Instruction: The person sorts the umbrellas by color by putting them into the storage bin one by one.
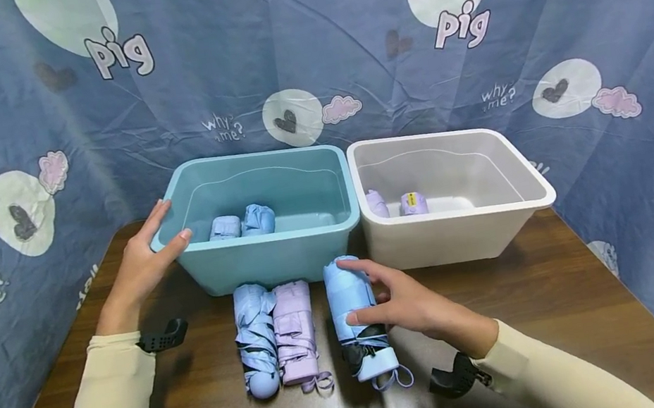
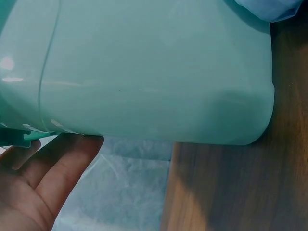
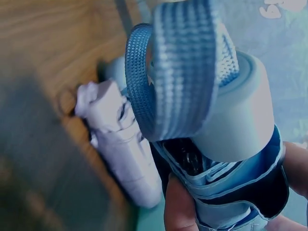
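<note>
Right now the right hand (image 1: 407,302) curls round a folded light-blue umbrella (image 1: 357,313), pleated fabric with a smooth plastic handle and woven strap, lying just before the glossy teal tub (image 1: 270,249). Left hand (image 1: 146,261) rests loosely open on that tub's corner. Two blue umbrellas (image 1: 242,223) lie inside it; beside it, the white tub (image 1: 466,232) holds lilac ones (image 1: 394,204).

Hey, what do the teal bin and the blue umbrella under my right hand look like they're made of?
Teal bin: apparently molded plastic, smooth and slightly glossy, with soft highlights on its wall and a rolled rim. Blue umbrella: folded woven fabric, matte and creased; its handle end looks like smooth matte plastic, with a ribbed woven strap looped over it in the right wrist view.
</note>
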`<state>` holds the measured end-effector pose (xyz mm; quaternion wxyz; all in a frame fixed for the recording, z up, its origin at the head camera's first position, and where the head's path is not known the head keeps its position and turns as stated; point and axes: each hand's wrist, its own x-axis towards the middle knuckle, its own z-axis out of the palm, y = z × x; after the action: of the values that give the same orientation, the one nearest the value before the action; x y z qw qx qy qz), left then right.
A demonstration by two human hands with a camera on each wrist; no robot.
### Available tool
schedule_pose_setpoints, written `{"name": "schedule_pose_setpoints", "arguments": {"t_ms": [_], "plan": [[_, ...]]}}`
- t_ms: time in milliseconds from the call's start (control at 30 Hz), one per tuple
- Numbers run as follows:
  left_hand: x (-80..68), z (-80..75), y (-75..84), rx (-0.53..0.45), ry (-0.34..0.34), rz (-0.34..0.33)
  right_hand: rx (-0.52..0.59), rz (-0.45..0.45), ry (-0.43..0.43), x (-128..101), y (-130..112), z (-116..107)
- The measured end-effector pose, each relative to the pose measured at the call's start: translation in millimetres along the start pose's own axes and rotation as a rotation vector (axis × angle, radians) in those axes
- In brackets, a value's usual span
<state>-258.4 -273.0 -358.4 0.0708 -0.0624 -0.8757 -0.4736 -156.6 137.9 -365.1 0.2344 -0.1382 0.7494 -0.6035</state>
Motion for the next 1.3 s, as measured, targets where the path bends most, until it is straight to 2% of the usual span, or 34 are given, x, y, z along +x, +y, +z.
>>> {"name": "schedule_pose_setpoints", "arguments": {"t_ms": [167,367,667,800,1167,1300], "plan": [[0.6,-1.8,0.0,-0.004,0.012,0.008,0.002,-0.016,-0.032,-5,-18,-2],[-0.9,-2.5,-0.3,-0.004,0.009,-0.002,-0.047,-0.039,-0.056,-10,-41,-4],[1.8,-3.9,-0.5,0.003,0.006,0.008,-0.059,-0.079,-0.052,-8,-79,-8],[1.7,-3.8,-2.3,0.003,-0.005,0.0,-0.094,-0.091,-0.034,-2,-91,-12],[3.4,-2.4,-1.5,-0.014,-0.013,-0.003,-0.193,-0.08,0.108,29,-117,-22],[1.1,0.2,-2.0,-0.014,-0.015,0.008,-0.151,-0.077,0.114,43,-118,-24]]}}
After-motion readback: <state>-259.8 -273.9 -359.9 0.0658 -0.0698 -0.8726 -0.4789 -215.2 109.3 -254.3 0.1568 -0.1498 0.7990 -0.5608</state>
